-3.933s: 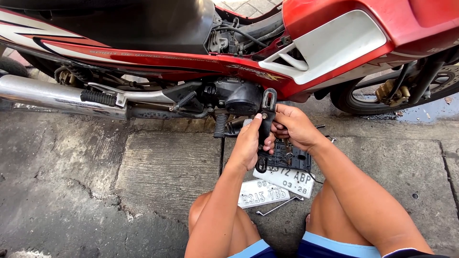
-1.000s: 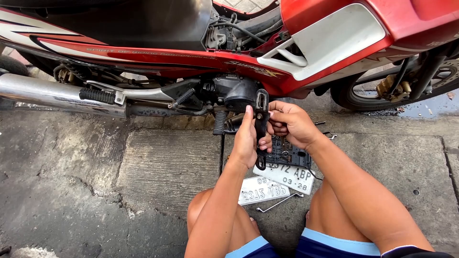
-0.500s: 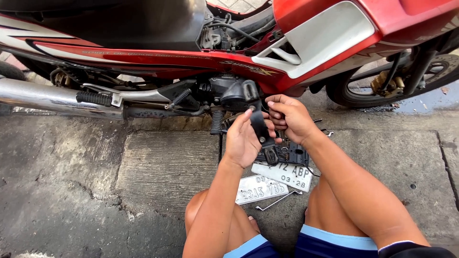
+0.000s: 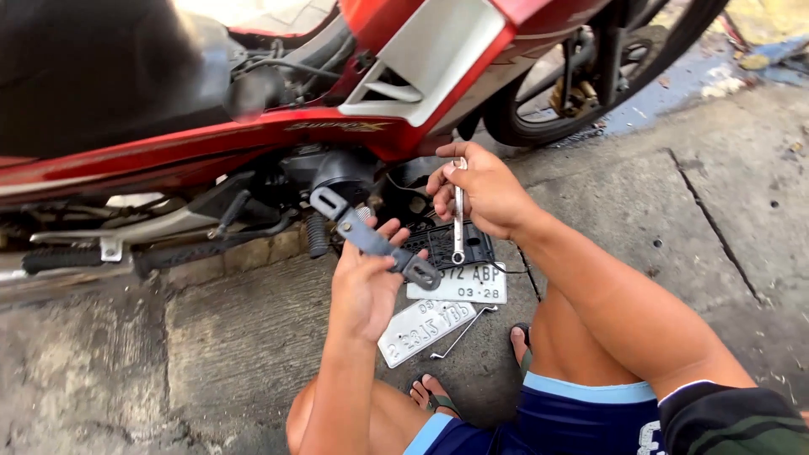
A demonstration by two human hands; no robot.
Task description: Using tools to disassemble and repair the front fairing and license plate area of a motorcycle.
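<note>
Left hand (image 4: 364, 286) grips a dark grey metal arm (image 4: 373, 239), fingers wrapped round its middle, one clamp end up at 10 o'clock, other eye end down at 4 o'clock; the arm looks free of the bike, not attached at either end as far as visible. Right hand (image 4: 480, 190) is closed on a silver wrench (image 4: 458, 215), held upright, ring end hanging at 6 o'clock, not on any bolt. Red motorcycle (image 4: 253, 139) sits at 12 o'clock, engine area just past the arm. On the concrete (image 4: 227, 337) at 6 o'clock of the hands: black plastic bracket (image 4: 451, 243), two white licence plates (image 4: 442, 299) overlapping, thin bent rod (image 4: 463, 330). Judgement: removal looks done, part is out in hand; refitting and the plates on the ground remain.
</note>
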